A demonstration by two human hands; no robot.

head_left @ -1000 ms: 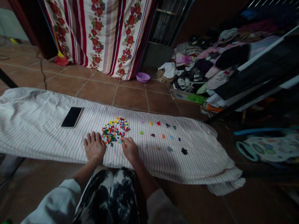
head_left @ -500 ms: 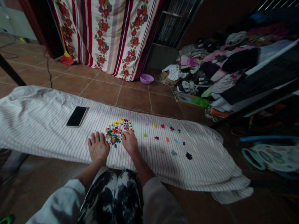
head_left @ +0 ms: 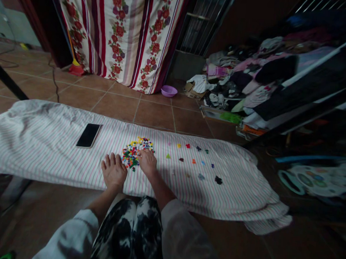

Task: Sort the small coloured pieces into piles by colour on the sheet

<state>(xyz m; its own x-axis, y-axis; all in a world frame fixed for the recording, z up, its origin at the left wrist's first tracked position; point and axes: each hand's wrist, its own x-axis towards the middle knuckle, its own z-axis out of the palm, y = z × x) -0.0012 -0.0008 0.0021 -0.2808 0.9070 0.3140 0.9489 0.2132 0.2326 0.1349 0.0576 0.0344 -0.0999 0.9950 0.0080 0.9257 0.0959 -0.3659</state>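
Observation:
A mixed heap of small coloured pieces is spread on the striped cloth in front of me. My left hand lies flat at the heap's lower left edge, fingers stretched out. Over the heap's right side is my right hand, fingers bent together at the pieces; whatever is between the fingertips is too small to make out. To the right sit little groups sorted by colour, among them a red group, an orange group, a light green group and a black group.
A phone lies on the cloth left of the heap. Beyond the cloth, a purple basin stands on the tiled floor by a flowered curtain. Clothes are piled at the back right, and a broom leans at the back left.
My right hand has shifted slightly left, further over the heap of pieces. My left hand stays in place on the cloth.

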